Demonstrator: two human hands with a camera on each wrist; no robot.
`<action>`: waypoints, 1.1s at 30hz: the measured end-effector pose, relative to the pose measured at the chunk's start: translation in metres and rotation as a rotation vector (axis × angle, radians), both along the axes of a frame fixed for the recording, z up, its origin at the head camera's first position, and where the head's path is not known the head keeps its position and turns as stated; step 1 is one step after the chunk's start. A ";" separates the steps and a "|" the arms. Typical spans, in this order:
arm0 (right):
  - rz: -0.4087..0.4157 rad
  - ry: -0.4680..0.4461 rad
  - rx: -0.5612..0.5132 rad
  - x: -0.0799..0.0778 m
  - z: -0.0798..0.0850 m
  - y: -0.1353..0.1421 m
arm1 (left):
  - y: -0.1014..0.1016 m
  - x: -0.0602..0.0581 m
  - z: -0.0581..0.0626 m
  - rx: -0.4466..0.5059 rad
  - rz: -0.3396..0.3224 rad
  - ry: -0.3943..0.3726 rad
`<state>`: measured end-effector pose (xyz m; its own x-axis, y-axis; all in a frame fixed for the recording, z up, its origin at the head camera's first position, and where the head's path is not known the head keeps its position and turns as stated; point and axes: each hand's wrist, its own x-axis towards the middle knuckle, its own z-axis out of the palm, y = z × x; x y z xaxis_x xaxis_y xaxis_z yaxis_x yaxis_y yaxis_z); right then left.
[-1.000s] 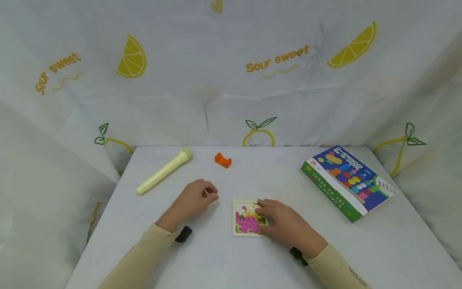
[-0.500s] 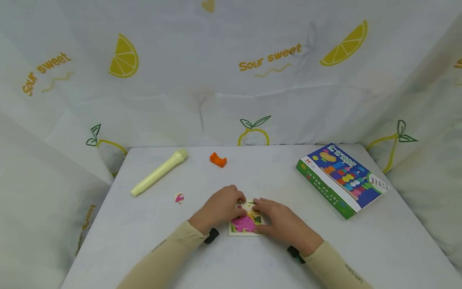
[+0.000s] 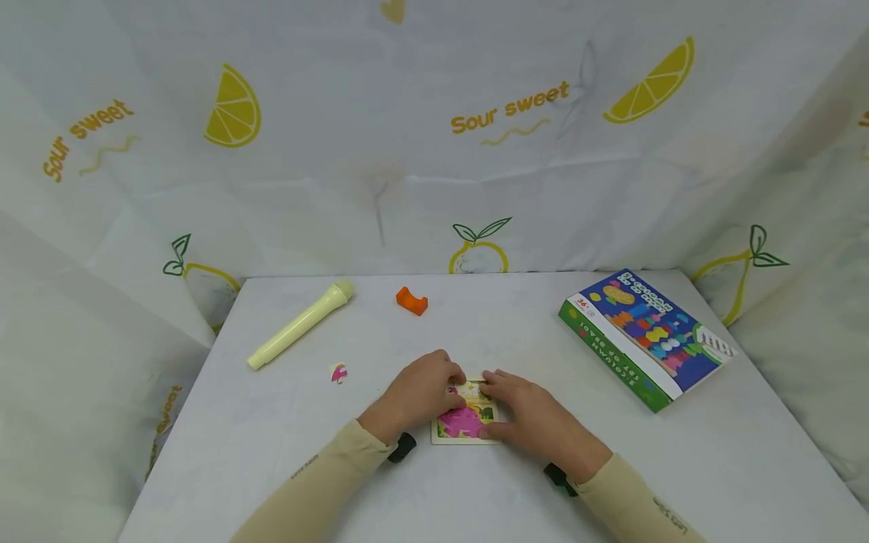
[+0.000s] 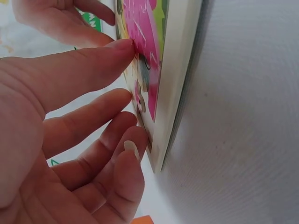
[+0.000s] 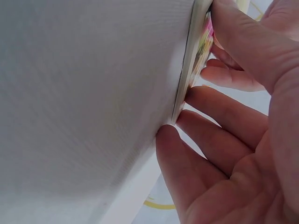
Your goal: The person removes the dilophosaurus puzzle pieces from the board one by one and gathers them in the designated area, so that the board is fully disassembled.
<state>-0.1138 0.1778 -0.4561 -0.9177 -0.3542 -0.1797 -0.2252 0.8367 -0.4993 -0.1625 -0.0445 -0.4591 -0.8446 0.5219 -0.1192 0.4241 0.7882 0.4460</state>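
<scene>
A small jigsaw puzzle with a pink dinosaur picture (image 3: 462,427) lies flat on the white table in a pale frame. My left hand (image 3: 422,386) is over its upper left part; in the left wrist view its thumb (image 4: 110,58) and index fingertip rest at the puzzle, spread apart. A pink-and-white piece (image 4: 139,97) shows close to the index fingertip, and I cannot tell whether it is loose. My right hand (image 3: 536,422) holds the frame at its right side, thumb (image 5: 243,39) at the near part and fingers at the far edge. One loose pink puzzle piece (image 3: 339,372) lies to the left.
A pale yellow toy microphone (image 3: 299,326) lies at the back left. An orange curved block (image 3: 412,302) is near the back edge. At the right stands a blue and green bead-set box (image 3: 645,339). A lemon-print cloth (image 3: 305,211) hangs behind the table.
My left hand has moved right, from beside the puzzle onto its upper left part. The loose piece at the left has come into view. My right hand keeps its hold on the frame.
</scene>
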 end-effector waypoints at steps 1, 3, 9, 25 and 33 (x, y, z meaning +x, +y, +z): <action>0.002 0.004 0.001 0.000 0.000 0.000 | 0.000 0.000 0.000 -0.002 -0.001 0.004; 0.003 0.008 0.002 0.000 0.000 0.000 | 0.001 0.000 0.000 -0.003 -0.003 0.006; -0.004 0.001 0.009 0.000 -0.001 -0.001 | 0.002 0.000 -0.001 0.005 0.000 0.008; -0.007 0.008 0.013 -0.003 0.000 -0.002 | 0.005 -0.002 0.003 0.142 0.101 -0.125; -0.001 0.012 0.044 -0.006 0.000 -0.003 | -0.001 -0.005 -0.002 0.202 0.089 -0.137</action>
<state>-0.1196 0.1744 -0.4559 -0.9203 -0.3450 -0.1842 -0.2299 0.8583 -0.4588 -0.1676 -0.0452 -0.4611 -0.8713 0.4712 -0.1367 0.2818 0.7086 0.6469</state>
